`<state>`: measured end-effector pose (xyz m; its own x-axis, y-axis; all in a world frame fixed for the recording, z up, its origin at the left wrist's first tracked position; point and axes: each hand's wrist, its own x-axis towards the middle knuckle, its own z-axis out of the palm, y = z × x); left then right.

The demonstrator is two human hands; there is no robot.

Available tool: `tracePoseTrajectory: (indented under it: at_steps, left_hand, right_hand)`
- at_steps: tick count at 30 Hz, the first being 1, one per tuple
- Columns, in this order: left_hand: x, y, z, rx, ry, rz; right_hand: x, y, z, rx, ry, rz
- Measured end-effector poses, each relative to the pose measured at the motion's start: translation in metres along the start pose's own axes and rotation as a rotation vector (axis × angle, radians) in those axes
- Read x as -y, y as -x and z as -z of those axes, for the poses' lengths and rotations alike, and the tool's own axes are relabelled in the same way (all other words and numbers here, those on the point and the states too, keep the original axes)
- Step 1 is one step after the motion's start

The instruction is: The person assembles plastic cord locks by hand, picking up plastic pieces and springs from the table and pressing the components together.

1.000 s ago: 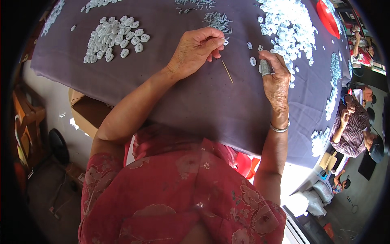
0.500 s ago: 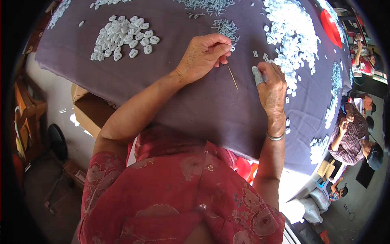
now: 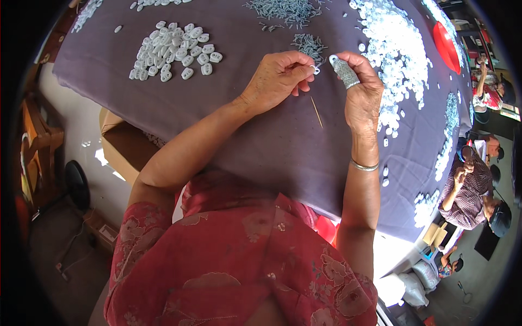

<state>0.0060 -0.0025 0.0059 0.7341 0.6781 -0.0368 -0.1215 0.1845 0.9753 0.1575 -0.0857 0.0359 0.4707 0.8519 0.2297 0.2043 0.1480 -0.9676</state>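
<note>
My left hand (image 3: 280,81) pinches a small white plastic piece with a hole (image 3: 316,70) between thumb and forefinger. Just to its right, my right hand (image 3: 363,95) has another small white plastic piece (image 3: 333,58) at the tips of thumb and forefinger. Grey tape (image 3: 345,75) wraps the right thumb. The two pieces are close but apart. On the cloth below them lies a thin wooden toothpick (image 3: 317,113). Right behind the hands is a small heap of grey pins (image 3: 309,45).
White oval pieces (image 3: 174,48) are heaped at the left on the dark tablecloth (image 3: 261,146). More grey pins (image 3: 285,12) lie at the far side. Loose white pieces (image 3: 397,54) spread along the right, near a red bowl (image 3: 446,46). A cardboard box (image 3: 125,146) stands below the left edge. Other people sit at right.
My right hand has lifted from the edge of the loose white pieces and turned toward my left hand, a white piece now showing at its fingertips. My left hand keeps its pinch.
</note>
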Motion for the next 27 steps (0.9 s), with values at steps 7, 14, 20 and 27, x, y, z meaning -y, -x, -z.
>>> tracePoseTrajectory:
  at_steps: [7,14,20,27]
  left_hand:
    - [-0.0015,0.0020,-0.0004,-0.003,-0.030,0.002]
    - [-0.0011,0.0013,-0.0014,0.005,-0.035,-0.012]
    - [-0.0020,0.0017,-0.0020,0.013,-0.061,-0.004]
    - [-0.0018,0.0013,-0.0030,-0.004,-0.038,-0.019]
  right_hand:
    - [-0.0105,0.0043,-0.0058,-0.018,-0.058,-0.001]
    - [-0.0095,0.0055,-0.0087,-0.027,-0.044,0.006]
    - [-0.0086,0.0056,-0.0078,-0.007,0.013,0.051]
    - [-0.0069,0.0064,-0.0076,0.020,0.055,0.073]
